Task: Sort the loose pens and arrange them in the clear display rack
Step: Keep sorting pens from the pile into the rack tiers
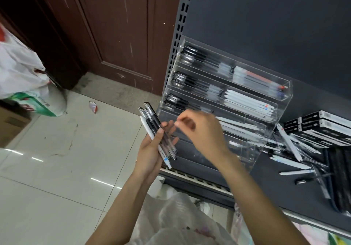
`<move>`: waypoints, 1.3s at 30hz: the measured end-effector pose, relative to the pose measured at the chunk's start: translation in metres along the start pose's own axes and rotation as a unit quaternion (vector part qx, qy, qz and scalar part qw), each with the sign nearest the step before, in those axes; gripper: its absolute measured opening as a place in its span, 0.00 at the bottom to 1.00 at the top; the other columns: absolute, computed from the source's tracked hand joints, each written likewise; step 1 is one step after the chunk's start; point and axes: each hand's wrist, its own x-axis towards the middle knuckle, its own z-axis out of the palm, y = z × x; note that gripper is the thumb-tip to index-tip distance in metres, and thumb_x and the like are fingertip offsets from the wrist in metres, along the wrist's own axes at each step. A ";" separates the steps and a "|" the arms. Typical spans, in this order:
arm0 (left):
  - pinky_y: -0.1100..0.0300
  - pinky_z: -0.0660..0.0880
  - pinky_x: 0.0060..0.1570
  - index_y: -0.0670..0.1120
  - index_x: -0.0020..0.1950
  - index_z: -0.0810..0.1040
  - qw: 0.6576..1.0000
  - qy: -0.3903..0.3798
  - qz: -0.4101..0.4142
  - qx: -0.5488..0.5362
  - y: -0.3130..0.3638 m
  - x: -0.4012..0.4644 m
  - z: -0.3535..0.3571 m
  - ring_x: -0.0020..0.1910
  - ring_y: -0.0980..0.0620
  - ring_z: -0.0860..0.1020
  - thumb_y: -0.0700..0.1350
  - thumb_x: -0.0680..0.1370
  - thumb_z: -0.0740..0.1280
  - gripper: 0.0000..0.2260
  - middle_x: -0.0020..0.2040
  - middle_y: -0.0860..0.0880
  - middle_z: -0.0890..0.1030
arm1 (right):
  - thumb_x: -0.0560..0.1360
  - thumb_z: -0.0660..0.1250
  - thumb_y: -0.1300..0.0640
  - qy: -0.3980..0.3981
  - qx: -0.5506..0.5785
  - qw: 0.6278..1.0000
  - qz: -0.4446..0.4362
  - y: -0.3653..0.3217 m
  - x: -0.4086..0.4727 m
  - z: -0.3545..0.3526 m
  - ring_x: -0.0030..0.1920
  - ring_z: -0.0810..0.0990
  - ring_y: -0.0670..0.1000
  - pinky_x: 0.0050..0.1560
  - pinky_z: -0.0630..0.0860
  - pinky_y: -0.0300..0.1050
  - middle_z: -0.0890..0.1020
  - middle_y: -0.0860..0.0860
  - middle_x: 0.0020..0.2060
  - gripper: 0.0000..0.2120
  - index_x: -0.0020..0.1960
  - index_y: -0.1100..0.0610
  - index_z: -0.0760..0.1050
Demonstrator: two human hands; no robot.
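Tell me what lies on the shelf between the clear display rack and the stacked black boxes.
In the head view, loose white pens lie scattered between the clear display rack and the black boxes.

The bundle of pens (157, 134) mixes black barrels, clear barrels and one white barrel with a pale blue band near its tip. The clear display rack (266, 111) is colourless; its upper tiers carry black pens on the left and white pens on the right, some showing red and blue marks. The loose pens (292, 149) are mostly white, a few black. The shelf (266, 184) is dark grey. The boxes (322, 123) are black with white labels. The door (114, 26) is reddish brown, the floor tiles (47, 159) off-white.
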 end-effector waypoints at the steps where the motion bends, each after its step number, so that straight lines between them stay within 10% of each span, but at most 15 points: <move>1: 0.49 0.76 0.59 0.35 0.62 0.73 1.000 -0.002 -0.002 -0.009 -0.002 0.000 0.002 0.59 0.43 0.78 0.40 0.82 0.55 0.13 0.59 0.38 0.79 | 0.73 0.70 0.52 -0.028 0.004 1.000 0.013 -0.004 -0.008 0.004 0.35 0.78 0.38 0.35 0.75 0.30 0.84 0.44 0.38 0.05 0.47 0.53 0.80; 12: 0.53 0.79 0.54 0.41 0.61 0.75 1.000 0.013 0.026 -0.012 -0.009 0.002 0.006 0.56 0.49 0.80 0.40 0.82 0.54 0.13 0.58 0.45 0.80 | 0.72 0.72 0.58 0.050 -0.027 0.995 0.081 0.030 -0.004 -0.026 0.39 0.81 0.40 0.43 0.78 0.35 0.85 0.44 0.42 0.07 0.49 0.51 0.81; 21: 0.55 0.78 0.55 0.44 0.56 0.76 0.999 0.009 0.017 -0.046 -0.009 0.001 -0.006 0.45 0.51 0.81 0.39 0.82 0.55 0.11 0.45 0.48 0.81 | 0.72 0.72 0.56 -0.051 -0.117 0.991 0.043 0.052 0.030 -0.020 0.41 0.80 0.41 0.37 0.66 0.28 0.85 0.45 0.41 0.06 0.49 0.50 0.83; 26: 0.58 0.79 0.52 0.45 0.55 0.77 0.999 0.015 0.007 -0.040 -0.010 -0.001 -0.009 0.47 0.51 0.81 0.40 0.82 0.55 0.11 0.47 0.48 0.82 | 0.73 0.71 0.59 -0.040 -0.120 0.992 0.005 0.055 0.038 -0.009 0.42 0.82 0.47 0.42 0.76 0.36 0.85 0.49 0.43 0.05 0.48 0.54 0.83; 33: 0.58 0.79 0.52 0.41 0.62 0.75 0.998 0.028 0.006 -0.051 -0.010 0.000 0.002 0.58 0.50 0.79 0.40 0.82 0.54 0.13 0.59 0.46 0.80 | 0.74 0.69 0.55 -0.013 0.015 1.000 -0.008 0.008 -0.005 0.001 0.36 0.79 0.41 0.36 0.77 0.33 0.83 0.45 0.39 0.06 0.49 0.55 0.81; 39: 0.59 0.80 0.42 0.42 0.64 0.74 0.998 -0.036 -0.011 -0.045 -0.016 -0.005 0.013 0.45 0.49 0.82 0.42 0.83 0.53 0.15 0.45 0.44 0.83 | 0.74 0.69 0.54 -0.084 0.094 0.989 0.083 -0.003 -0.036 0.022 0.43 0.81 0.40 0.45 0.80 0.40 0.84 0.44 0.44 0.07 0.52 0.52 0.76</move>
